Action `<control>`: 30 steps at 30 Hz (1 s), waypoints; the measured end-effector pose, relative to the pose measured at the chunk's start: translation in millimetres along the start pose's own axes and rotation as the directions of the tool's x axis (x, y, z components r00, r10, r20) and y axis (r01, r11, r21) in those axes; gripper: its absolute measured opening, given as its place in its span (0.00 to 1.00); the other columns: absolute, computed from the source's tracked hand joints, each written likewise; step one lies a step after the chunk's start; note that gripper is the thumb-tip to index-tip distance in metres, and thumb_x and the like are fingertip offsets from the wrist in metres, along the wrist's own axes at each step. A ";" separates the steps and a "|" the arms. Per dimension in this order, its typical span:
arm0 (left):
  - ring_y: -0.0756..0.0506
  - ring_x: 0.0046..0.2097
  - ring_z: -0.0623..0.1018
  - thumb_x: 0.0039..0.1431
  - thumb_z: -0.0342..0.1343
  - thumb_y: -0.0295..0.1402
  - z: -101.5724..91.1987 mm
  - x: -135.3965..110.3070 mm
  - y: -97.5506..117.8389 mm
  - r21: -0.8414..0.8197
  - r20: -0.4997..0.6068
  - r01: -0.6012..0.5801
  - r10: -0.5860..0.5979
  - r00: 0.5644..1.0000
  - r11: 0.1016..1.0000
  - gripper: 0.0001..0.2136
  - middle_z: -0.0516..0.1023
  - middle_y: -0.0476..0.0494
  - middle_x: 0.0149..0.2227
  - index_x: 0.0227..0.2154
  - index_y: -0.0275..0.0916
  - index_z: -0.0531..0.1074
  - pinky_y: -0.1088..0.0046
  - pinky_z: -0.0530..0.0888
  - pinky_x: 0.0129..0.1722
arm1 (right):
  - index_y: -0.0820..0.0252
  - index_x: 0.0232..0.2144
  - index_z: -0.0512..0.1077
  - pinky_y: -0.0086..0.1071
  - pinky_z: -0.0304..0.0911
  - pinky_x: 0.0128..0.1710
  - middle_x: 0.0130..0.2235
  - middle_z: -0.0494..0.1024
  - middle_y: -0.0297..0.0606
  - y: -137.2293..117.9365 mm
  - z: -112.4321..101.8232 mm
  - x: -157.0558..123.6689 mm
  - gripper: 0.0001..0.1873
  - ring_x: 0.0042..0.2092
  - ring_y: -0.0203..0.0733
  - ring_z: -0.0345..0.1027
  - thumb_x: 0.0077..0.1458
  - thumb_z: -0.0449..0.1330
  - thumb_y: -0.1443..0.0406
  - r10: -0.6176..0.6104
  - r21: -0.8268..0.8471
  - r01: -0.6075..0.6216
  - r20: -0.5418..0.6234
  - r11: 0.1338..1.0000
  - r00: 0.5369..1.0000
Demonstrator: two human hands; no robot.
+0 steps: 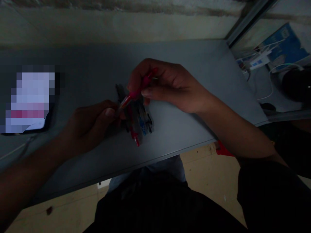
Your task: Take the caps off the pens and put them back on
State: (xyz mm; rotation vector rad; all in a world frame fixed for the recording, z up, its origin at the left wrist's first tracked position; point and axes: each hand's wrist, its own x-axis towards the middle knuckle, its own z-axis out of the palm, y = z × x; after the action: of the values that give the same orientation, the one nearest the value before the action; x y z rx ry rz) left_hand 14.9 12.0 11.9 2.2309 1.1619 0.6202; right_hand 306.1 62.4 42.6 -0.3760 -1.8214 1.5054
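- My right hand [167, 85] pinches the red pen [133, 95], fingers pressed together.
- My left hand [89, 124] pinches its lower end, steadying it.
- Other pens [139, 121] lie just below the red pen, on the gray desk [182, 58].

Two hands [170, 85], one held pen [132, 95], at least three lying pens [142, 121].

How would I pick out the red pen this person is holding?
On the grey desk, find the left hand and right hand over a small heap of pens. The red pen spans both hands, raised above the heap; the others lie below it.
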 end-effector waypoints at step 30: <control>0.50 0.29 0.80 0.83 0.51 0.50 0.9 -5.0 -13.9 -0.030 0.010 0.011 -0.010 1.000 0.999 0.20 0.85 0.52 0.33 0.47 0.44 0.84 0.78 0.71 0.30 | 0.60 0.46 0.72 0.23 0.75 0.41 0.43 0.76 0.34 -1.5 1.6 2.2 0.13 0.43 0.34 0.74 0.69 0.70 0.60 -0.092 -0.087 0.077 -0.189 0.993 0.978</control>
State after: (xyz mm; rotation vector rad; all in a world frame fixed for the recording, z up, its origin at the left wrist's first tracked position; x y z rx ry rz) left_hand 4.7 14.2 1.4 2.1989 1.1511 0.6175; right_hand 303.8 62.2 44.6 -0.4607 -1.7250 1.2946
